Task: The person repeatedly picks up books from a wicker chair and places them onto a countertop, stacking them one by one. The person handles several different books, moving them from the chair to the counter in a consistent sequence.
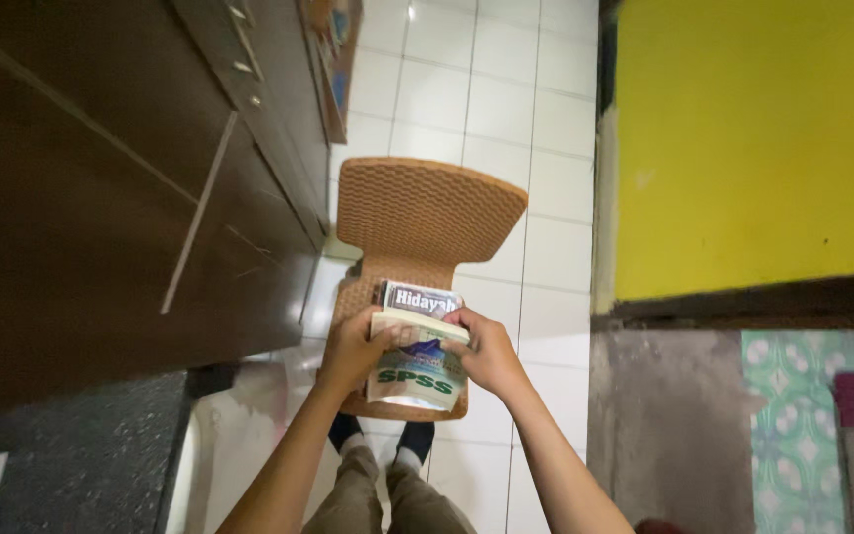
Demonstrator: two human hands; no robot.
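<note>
Both hands grip a small stack of books on the seat of a woven brown plastic chair (427, 213). Left hand (353, 351) clasps the stack's left edge, right hand (486, 351) its right edge. Top book (415, 371), white-green cover, sits between the hands; a darker book (417, 297) pokes out just beyond the fingers. Dark wooden cabinet (101, 198) left of the left hand, white tiled floor (486, 99) underneath.

White-green book (415, 371) held flat atop dark-covered book (417, 297), on chair seat.
</note>
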